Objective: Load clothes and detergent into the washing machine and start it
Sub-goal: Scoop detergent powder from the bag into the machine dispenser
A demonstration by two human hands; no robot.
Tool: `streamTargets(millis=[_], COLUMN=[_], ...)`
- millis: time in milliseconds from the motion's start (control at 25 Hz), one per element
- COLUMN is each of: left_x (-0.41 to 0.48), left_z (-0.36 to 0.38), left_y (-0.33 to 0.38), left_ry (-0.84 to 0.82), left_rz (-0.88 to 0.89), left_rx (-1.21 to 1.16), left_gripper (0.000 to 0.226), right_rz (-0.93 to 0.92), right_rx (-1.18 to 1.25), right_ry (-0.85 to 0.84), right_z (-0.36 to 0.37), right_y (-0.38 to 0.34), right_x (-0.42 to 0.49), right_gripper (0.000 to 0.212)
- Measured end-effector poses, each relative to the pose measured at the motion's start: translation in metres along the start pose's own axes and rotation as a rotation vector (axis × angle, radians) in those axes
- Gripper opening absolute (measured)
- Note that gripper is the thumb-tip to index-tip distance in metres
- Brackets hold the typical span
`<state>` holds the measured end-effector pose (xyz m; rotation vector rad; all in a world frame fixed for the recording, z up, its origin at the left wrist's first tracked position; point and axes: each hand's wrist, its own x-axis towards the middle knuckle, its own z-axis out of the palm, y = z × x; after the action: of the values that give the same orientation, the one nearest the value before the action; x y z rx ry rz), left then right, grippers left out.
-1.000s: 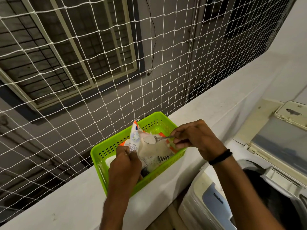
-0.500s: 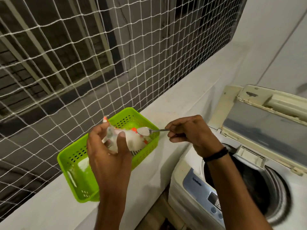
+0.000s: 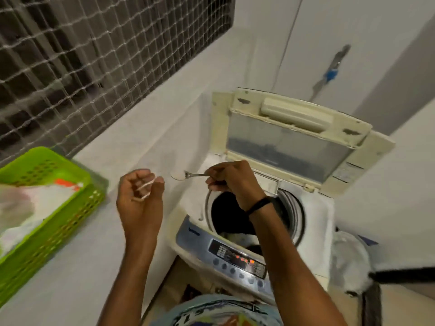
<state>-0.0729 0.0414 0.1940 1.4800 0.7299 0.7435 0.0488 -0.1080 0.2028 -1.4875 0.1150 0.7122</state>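
Frame is motion-blurred, esp. left side. Detergent pouch [image 3: 35,196] lies in the green basket [image 3: 54,234] on the ledge surface [image 3: 77,278], smeared and cut off by the left edge, label unreadable. Spoon [image 3: 188,175]: bowel end is pale against the white wall, can't tell if there's powder in it. Drum [image 3: 235,215] of the washing machine [image 3: 315,243] is dark; clothes [image 3: 237,238] inside only partly seen, my right forearm covers much of the opening. Lid [image 3: 296,137] stands up open at the back. Control panel [image 3: 235,257] has orange lights on, text too blurry to read.

Right hand [image 3: 233,180]: grip pinched together on the spoon handle, spoon held level, out to the left, above the machine's left rim, near the drum opening. Black band on that wrist.

Left hand [image 3: 138,196]: fingers curled loosely inward, not closed on anything I can make out, hovering over the ledge between basket and machine, apart from the spoon.
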Motion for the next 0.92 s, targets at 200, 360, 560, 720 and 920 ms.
streamTargets(millis=[200,360,560,720,920], left_x=[-0.028,-0.036,-0.032,-0.027,-0.028], left_z=[0.078,0.116,0.146,0.171,0.183], left_y=[-0.029,-0.054,-0.085,-0.107,-0.121], left_ry=[-0.293,-0.349,-0.306,-0.275,-0.263], left_rz=[-0.843,-1.033,-1.112,-1.163,-1.188], left_rx=[-0.36,-0.455,-0.484,-0.428,-0.377], left_gripper=[0.019,0.034,0.045,0.053,0.052], right_rz=[0.025,0.054,0.0,-0.041,-0.25], right_rx=[0.102,0.034,-0.335,-0.514,-0.58], right_ry=[0.266,0.459,0.635,0.657,0.702], right_z=[-0.113,-0.18,-0.205,-0.203,-0.201], right_y=[0.059,0.1,0.139,0.166,0.181], right_x=[0.039,0.079,0.118,0.135,0.134], right_gripper=[0.013,0.018,0.016,0.024,0.029])
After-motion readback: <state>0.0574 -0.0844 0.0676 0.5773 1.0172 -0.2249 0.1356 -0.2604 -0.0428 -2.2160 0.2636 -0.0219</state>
